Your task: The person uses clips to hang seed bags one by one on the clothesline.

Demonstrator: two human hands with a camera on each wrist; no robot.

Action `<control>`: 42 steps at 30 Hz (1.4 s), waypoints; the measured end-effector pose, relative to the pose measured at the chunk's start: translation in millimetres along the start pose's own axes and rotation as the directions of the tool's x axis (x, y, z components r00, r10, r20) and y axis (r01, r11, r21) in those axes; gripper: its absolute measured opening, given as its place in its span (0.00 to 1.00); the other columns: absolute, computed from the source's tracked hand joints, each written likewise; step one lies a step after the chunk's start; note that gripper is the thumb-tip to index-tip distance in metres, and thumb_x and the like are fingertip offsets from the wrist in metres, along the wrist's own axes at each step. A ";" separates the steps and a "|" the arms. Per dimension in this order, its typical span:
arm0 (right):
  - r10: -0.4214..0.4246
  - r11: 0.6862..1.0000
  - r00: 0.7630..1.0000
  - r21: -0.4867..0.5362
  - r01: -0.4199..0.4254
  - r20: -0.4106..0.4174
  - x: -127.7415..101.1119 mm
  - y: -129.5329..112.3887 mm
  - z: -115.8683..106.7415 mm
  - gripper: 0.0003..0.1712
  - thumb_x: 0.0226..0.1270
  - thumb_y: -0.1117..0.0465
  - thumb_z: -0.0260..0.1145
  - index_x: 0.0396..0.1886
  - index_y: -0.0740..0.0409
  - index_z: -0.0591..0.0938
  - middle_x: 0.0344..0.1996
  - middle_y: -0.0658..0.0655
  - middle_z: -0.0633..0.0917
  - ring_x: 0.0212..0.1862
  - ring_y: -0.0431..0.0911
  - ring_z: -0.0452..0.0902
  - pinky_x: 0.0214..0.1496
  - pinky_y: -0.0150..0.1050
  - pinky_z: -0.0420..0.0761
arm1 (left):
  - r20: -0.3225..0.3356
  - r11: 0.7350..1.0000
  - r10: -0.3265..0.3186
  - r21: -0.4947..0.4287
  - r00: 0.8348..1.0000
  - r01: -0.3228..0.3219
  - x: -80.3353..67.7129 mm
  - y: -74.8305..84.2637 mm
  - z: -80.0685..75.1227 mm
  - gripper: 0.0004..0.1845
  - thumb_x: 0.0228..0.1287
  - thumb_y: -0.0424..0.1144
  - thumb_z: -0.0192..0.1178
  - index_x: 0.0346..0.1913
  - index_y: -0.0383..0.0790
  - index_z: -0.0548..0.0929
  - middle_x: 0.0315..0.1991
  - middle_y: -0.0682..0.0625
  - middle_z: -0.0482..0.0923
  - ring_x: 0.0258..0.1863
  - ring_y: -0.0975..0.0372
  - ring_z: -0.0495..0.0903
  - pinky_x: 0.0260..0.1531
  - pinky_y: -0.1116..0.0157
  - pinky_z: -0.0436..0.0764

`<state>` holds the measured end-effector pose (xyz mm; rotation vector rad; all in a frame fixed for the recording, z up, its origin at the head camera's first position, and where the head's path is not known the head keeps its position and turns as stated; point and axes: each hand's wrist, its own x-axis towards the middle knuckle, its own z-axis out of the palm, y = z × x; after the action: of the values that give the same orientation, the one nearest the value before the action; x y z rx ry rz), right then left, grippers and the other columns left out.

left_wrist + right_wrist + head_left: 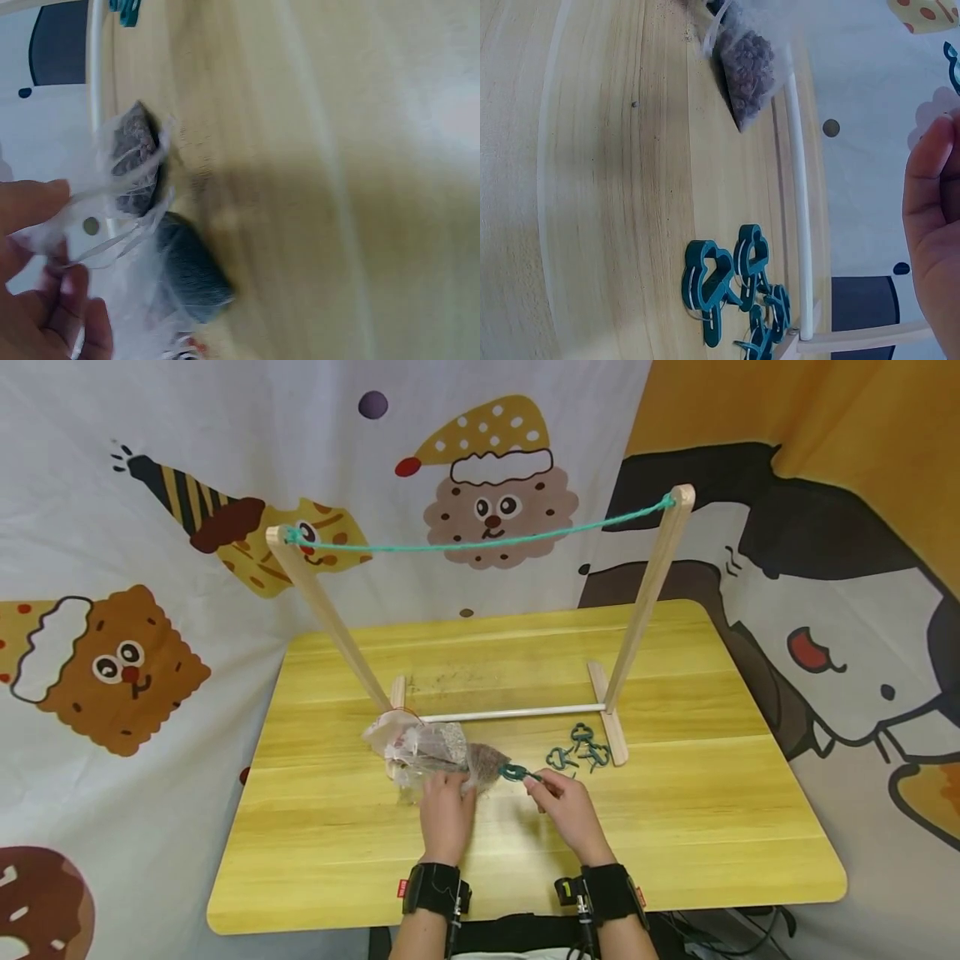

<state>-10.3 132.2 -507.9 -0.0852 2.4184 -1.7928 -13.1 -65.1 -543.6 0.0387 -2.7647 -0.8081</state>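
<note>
My left hand (447, 814) pinches the top of a clear plastic bag with thumb and fingers; the thin film (124, 187) stretches away from them in the left wrist view. Inside clear plastic lie a brown granular filling (486, 762) and, in the left wrist view, a dark grey mass (191, 270). Whether these are separate bags is hard to tell. To the right, my right hand (564, 810) pinches a green plant clip (514, 772) close to the brown bag's tip. At the right wrist view's edge, only part of this clip (951, 66) shows.
Several more green clips (709, 281) lie in a pile by the stand's right foot (614, 735). The wooden stand has two leaning posts (648, 593), a white rod (517, 713) low between them and a green string (480, 543) across their tops. Crumbs (461, 678) dot the yellow table (675, 827).
</note>
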 end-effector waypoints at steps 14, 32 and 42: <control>-0.122 0.992 0.992 0.035 0.123 -0.031 -0.1 -10.1 -7.1 0.15 0.67 0.47 0.50 0.28 0.48 0.76 0.15 0.52 0.71 0.19 0.45 0.65 0.21 0.36 0.64 | -0.147 0.979 0.171 -0.087 0.974 -0.185 32.0 8.8 -45.4 0.09 0.53 0.32 0.61 0.38 0.47 0.82 0.42 0.52 0.73 0.44 0.59 0.69 0.39 0.63 0.72; -0.152 0.988 0.988 0.020 0.153 -0.028 -3.2 -14.7 -6.8 0.14 0.68 0.48 0.48 0.30 0.49 0.75 0.17 0.52 0.71 0.22 0.46 0.66 0.24 0.36 0.65 | -0.410 0.886 0.448 0.083 0.795 -0.456 105.1 45.5 -152.1 0.07 0.51 0.32 0.64 0.34 0.43 0.83 0.53 0.46 0.69 0.54 0.50 0.63 0.55 0.55 0.61; -0.150 0.988 0.986 0.029 0.152 -0.067 -11.0 -37.8 -10.3 0.11 0.69 0.57 0.50 0.28 0.55 0.75 0.16 0.57 0.71 0.21 0.48 0.66 0.24 0.35 0.66 | -0.438 0.824 0.561 0.220 0.703 -0.522 144.4 55.3 -182.1 0.04 0.52 0.35 0.64 0.33 0.45 0.85 0.66 0.47 0.56 0.66 0.47 0.48 0.60 0.45 0.46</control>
<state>-2.0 132.3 -468.0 -0.2158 2.4861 -1.9273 -103.5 -128.3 -331.7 -0.4784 -2.1361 -0.4405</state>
